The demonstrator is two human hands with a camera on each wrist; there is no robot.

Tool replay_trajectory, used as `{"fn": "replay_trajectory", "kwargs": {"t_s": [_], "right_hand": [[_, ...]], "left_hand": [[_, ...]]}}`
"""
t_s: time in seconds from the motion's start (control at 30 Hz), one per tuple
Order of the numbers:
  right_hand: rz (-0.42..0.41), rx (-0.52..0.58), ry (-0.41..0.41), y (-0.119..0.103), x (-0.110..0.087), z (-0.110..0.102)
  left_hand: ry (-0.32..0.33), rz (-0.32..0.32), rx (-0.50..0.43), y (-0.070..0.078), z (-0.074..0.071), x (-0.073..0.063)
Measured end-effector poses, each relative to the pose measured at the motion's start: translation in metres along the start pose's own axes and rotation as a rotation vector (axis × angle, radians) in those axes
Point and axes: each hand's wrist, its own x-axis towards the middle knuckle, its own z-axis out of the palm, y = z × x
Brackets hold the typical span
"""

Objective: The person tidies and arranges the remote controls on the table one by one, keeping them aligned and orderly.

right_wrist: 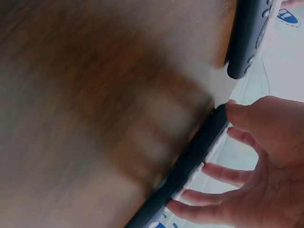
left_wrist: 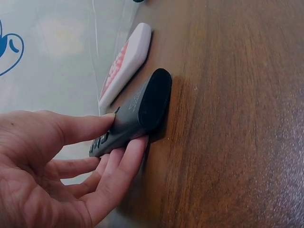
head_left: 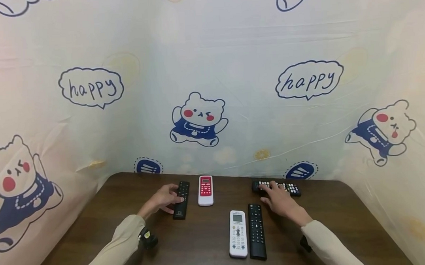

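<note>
My left hand [head_left: 163, 198] pinches a slim black remote control [head_left: 181, 211] at the left of the table. In the left wrist view its thumb lies on the button face and its fingers curl against the side and underside, with the near end tipped slightly up. At the back right, my right hand [head_left: 280, 200] rests on a black remote with white buttons [head_left: 293, 189], which lies crosswise. Its fingers [right_wrist: 221, 173] are spread and fairly straight, touching the button face and edge. Whether the thumb presses it is hard to tell.
A red and white remote [head_left: 205, 191] lies just right of the left hand. Nearer the front are a white remote with a small screen [head_left: 238, 234] and a long black remote [head_left: 256, 231], side by side. A printed curtain [head_left: 248, 139] hangs behind the brown wooden table [head_left: 203, 247].
</note>
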Motion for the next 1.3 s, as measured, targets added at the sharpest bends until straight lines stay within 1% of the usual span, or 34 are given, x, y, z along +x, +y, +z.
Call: {"fn": "replay_trajectory", "kwargs": {"t_s": [0.13,0.3,0.43,0.5,0.6,0.7,0.83,0.97,1.03,1.1,1.23,1.3], "right_hand": [[-0.009,0.023,0.013,0.005,-0.002,0.002],[-0.007,0.038,0.050,0.011,-0.005,0.005],[0.006,0.090,0.073,0.015,-0.007,0.006],[0.025,0.118,0.078,0.016,-0.008,0.006],[0.077,0.150,0.078,0.017,-0.010,0.003],[0.168,0.185,0.083,0.016,-0.011,-0.001],[0.302,0.211,0.095,0.013,-0.006,-0.010],[0.407,0.199,0.043,0.013,-0.001,-0.015],[0.433,0.188,0.011,0.013,0.001,-0.014],[0.441,0.183,0.000,0.014,0.003,-0.013],[0.440,0.195,-0.010,0.015,0.008,-0.016],[0.441,0.214,-0.031,0.017,0.009,-0.019]], "left_hand": [[0.004,-0.003,-0.001,0.000,0.000,-0.001],[0.005,-0.003,0.003,-0.001,0.000,-0.001],[0.003,-0.008,0.003,-0.002,0.000,-0.001],[0.002,-0.009,0.002,-0.003,0.000,-0.002],[-0.001,-0.010,0.003,-0.004,0.000,-0.002],[-0.004,-0.009,0.002,-0.004,-0.001,-0.001],[-0.002,0.005,-0.007,-0.003,-0.002,0.000],[-0.005,-0.001,-0.003,-0.003,0.000,-0.001],[-0.009,-0.013,-0.002,-0.004,0.001,-0.002],[-0.009,-0.018,-0.002,-0.004,0.001,-0.002],[-0.001,-0.006,-0.004,-0.002,0.001,-0.001],[0.000,0.001,-0.004,-0.001,0.001,0.000]]}}
